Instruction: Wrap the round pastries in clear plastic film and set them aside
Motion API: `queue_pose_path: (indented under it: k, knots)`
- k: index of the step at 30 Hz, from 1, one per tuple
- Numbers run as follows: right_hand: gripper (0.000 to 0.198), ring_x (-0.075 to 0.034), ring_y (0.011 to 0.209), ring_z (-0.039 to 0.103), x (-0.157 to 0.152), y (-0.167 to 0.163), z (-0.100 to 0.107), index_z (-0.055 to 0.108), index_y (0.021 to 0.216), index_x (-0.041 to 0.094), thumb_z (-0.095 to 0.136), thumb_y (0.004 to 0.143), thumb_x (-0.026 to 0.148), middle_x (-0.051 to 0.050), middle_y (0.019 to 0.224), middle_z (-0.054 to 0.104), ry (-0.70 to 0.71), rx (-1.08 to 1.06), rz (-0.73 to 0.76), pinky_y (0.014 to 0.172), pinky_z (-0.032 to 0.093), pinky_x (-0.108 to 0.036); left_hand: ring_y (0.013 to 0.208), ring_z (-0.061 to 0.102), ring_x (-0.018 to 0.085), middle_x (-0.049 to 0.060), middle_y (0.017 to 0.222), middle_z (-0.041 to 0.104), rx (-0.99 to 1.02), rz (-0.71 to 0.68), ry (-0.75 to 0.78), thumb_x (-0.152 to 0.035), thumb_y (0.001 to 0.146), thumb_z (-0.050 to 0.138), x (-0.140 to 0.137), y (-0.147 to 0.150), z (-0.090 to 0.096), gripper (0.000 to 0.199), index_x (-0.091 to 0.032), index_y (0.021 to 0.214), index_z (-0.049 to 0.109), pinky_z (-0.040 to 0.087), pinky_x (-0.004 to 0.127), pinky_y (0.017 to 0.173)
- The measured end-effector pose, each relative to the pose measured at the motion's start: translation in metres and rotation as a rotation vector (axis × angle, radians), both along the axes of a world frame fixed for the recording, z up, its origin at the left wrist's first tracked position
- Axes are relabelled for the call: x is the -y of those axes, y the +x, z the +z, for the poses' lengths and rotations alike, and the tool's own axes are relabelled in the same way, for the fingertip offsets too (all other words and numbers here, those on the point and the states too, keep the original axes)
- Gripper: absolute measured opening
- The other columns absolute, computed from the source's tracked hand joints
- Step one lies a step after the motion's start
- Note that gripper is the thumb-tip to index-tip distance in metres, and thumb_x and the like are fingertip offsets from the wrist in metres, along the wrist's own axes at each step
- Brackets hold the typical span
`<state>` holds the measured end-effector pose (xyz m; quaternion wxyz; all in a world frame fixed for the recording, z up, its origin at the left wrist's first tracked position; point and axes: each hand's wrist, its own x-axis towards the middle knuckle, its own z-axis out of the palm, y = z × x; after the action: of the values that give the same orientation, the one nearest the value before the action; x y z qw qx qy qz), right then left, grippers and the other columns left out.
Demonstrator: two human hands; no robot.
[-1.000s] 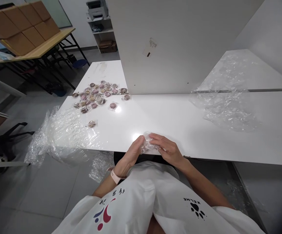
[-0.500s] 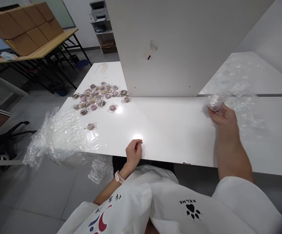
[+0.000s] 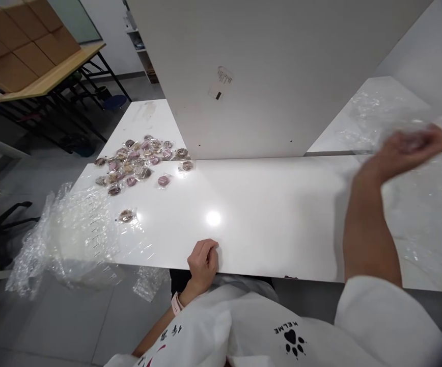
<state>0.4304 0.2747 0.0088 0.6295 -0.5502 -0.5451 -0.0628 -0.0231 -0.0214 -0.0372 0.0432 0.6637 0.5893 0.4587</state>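
Note:
My left hand [image 3: 203, 260] rests at the front edge of the white table [image 3: 259, 219]. Its fingers are curled in, and nothing shows in them. Far to the right, my right hand [image 3: 408, 148] is raised and smeared by motion above clear plastic wrap [image 3: 431, 219]. Some clear plastic [image 3: 404, 126] shows just behind the fingers, but I cannot tell whether they grip it. Several small wrapped round pieces, brown, pink and tan, lie clustered at the left, with a pink piece [image 3: 163, 181] and a brown piece [image 3: 126, 215] apart from the group.
A tall white panel [image 3: 244, 81] stands along the table's back edge. Clear plastic bags [image 3: 79, 229] hang over the left front corner. Behind, at the far left, cardboard boxes [image 3: 26, 46] sit on a wooden table [image 3: 62, 74], with a blue stool [image 3: 114, 102] nearby.
My right hand, closed on crumpled clear plastic before, has swung right and away from me over the plastic wrap. My left hand stays curled at the table edge. The view has shifted slightly.

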Motion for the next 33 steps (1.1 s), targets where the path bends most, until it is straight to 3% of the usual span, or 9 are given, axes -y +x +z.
queue_pose_path:
  k: [3, 6, 10, 13, 17, 22, 25, 29, 33]
  knots:
    - [0.031, -0.022, 0.126, 0.042, -0.051, -0.054, 0.003, 0.046, 0.116, 0.002, 0.037, 0.085, 0.004, -0.028, 0.127, 0.045, -0.271, 0.040, -0.253, 0.103, 0.032, -0.043, 0.077, 0.066, 0.014, 0.004, 0.087, 0.070, -0.003, 0.009, -0.031, -0.005, 0.087, 0.049, 0.000, 0.000, -0.001, 0.025, -0.021, 0.092, 0.067, 0.051, 0.023, 0.063]
    - [0.035, -0.023, 0.132, 0.041, -0.069, -0.083, -0.010, 0.049, 0.116, -0.009, 0.039, 0.089, 0.012, -0.034, 0.131, 0.046, -0.694, 0.203, -0.059, 0.103, 0.029, -0.041, 0.077, 0.066, 0.015, 0.005, 0.089, 0.070, 0.009, 0.030, -0.104, -0.006, 0.086, 0.050, 0.002, 0.000, -0.002, 0.024, -0.023, 0.091, 0.067, 0.049, 0.023, 0.061]
    - [0.057, -0.034, 0.145, 0.026, -0.049, -0.074, -0.019, 0.046, 0.134, -0.007, 0.053, 0.089, 0.027, -0.037, 0.148, 0.034, -0.831, 0.367, 0.082, 0.106, 0.023, -0.052, 0.072, 0.066, 0.015, 0.005, 0.091, 0.070, 0.045, 0.041, -0.165, -0.008, 0.085, 0.051, 0.003, -0.001, -0.005, 0.024, -0.024, 0.089, 0.069, 0.048, 0.024, 0.059]
    - [0.067, -0.039, 0.150, 0.012, 0.011, -0.039, -0.016, 0.045, 0.146, 0.010, 0.064, 0.087, 0.035, -0.029, 0.158, 0.025, -0.843, 0.507, -0.036, 0.107, 0.015, -0.065, 0.070, 0.065, 0.015, 0.004, 0.091, 0.070, 0.051, 0.042, -0.181, -0.008, 0.084, 0.052, 0.004, -0.001, -0.007, 0.024, -0.025, 0.089, 0.069, 0.047, 0.025, 0.059]
    - [0.074, -0.047, 0.148, 0.009, 0.142, 0.020, -0.035, 0.051, 0.145, 0.013, 0.068, 0.082, 0.049, -0.033, 0.156, 0.025, -0.661, 0.332, -0.607, 0.102, 0.010, -0.074, 0.071, 0.066, 0.015, 0.005, 0.092, 0.070, 0.038, 0.031, -0.177, -0.009, 0.084, 0.052, 0.004, -0.002, -0.010, 0.024, -0.025, 0.089, 0.070, 0.046, 0.024, 0.059]
    - [0.045, -0.053, 0.115, 0.051, 0.248, 0.036, -0.072, 0.073, 0.115, 0.020, 0.050, 0.086, 0.047, -0.033, 0.115, 0.059, -0.756, 0.123, -0.839, 0.079, 0.036, -0.070, 0.076, 0.066, 0.015, 0.004, 0.091, 0.071, 0.010, 0.017, -0.157, -0.007, 0.085, 0.051, 0.003, -0.003, -0.013, 0.025, -0.024, 0.088, 0.070, 0.045, 0.024, 0.060]
    - [0.039, -0.044, 0.085, 0.060, 0.256, -0.020, -0.071, 0.073, 0.102, 0.017, 0.046, 0.087, 0.042, -0.025, 0.090, 0.062, -0.774, 0.240, -0.652, 0.061, 0.042, -0.056, 0.077, 0.065, 0.015, 0.004, 0.091, 0.070, 0.067, 0.020, -0.182, -0.010, 0.084, 0.051, 0.004, -0.001, -0.009, 0.023, -0.023, 0.085, 0.070, 0.044, 0.024, 0.062]
    - [0.033, -0.027, 0.078, 0.058, 0.262, -0.152, -0.053, 0.066, 0.094, 0.018, 0.037, 0.096, 0.035, -0.014, 0.089, 0.062, -0.709, 0.420, -0.200, 0.063, 0.045, -0.039, 0.071, 0.061, 0.014, 0.004, 0.087, 0.070, 0.363, 0.009, -0.423, -0.022, 0.086, 0.056, -0.001, -0.003, 0.007, 0.014, -0.021, 0.090, 0.070, 0.046, 0.027, 0.067]
    - [0.030, -0.020, 0.082, 0.059, 0.290, -0.264, -0.031, 0.064, 0.091, 0.021, 0.036, 0.101, 0.027, -0.008, 0.088, 0.064, -0.645, 0.563, 0.614, 0.073, 0.046, -0.034, 0.070, 0.062, 0.013, 0.005, 0.091, 0.069, 0.947, -0.030, -0.625, -0.040, 0.085, 0.064, -0.027, -0.023, 0.031, 0.032, -0.020, 0.110, 0.062, 0.050, 0.027, 0.064]
